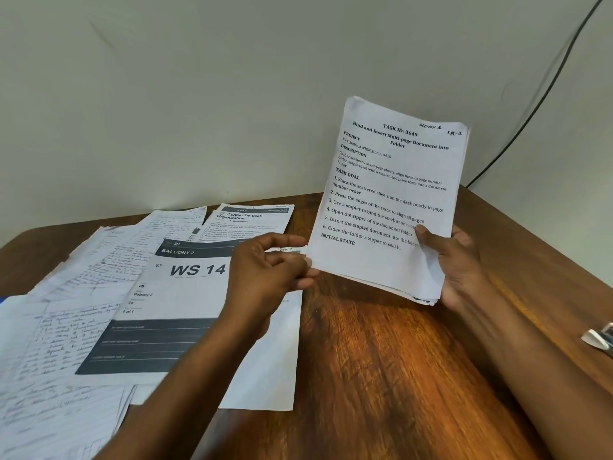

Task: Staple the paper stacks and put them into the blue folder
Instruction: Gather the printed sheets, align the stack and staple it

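A stack of printed sheets [388, 200] headed "TASK ID: 3649" stands tilted above the wooden table. My right hand [454, 263] grips its lower right edge, thumb on the front page. My left hand [268, 263] is at the stack's lower left corner, fingers curled and fingertips touching the paper edge. Loose sheets [172, 293] lie spread on the left of the table, with a "WS 14" page on top. A sliver of blue [2, 299] shows at the far left edge; I cannot tell whether it is the folder. A white and metal object [600, 338], perhaps the stapler, sits at the right edge.
The brown wooden table [381, 360] has bare surface in the middle and near right. Handwritten pages [59, 360] cover the near left. A pale wall stands behind, and a black cable [544, 91] runs down it at the right.
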`<action>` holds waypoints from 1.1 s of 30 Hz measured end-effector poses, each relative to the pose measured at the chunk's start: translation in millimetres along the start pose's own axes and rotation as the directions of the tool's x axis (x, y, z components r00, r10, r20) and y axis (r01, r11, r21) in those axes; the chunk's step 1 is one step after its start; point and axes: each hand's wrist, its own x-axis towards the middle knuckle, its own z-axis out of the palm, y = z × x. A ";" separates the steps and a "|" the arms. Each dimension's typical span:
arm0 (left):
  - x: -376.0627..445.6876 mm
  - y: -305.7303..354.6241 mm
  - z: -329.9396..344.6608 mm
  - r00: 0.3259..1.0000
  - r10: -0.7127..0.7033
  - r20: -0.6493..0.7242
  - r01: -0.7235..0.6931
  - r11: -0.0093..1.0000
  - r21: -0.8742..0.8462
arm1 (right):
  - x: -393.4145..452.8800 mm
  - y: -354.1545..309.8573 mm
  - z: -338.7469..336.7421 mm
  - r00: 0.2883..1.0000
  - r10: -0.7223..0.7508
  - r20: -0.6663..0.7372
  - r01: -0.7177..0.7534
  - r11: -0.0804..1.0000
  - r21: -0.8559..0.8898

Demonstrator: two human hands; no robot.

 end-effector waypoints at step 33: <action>-17.8 -16.2 17.6 0.944 0.326 0.042 -0.327 0.945 0.021 | -60.4 -20.7 54.6 0.930 -0.328 0.169 0.365 0.882 -0.299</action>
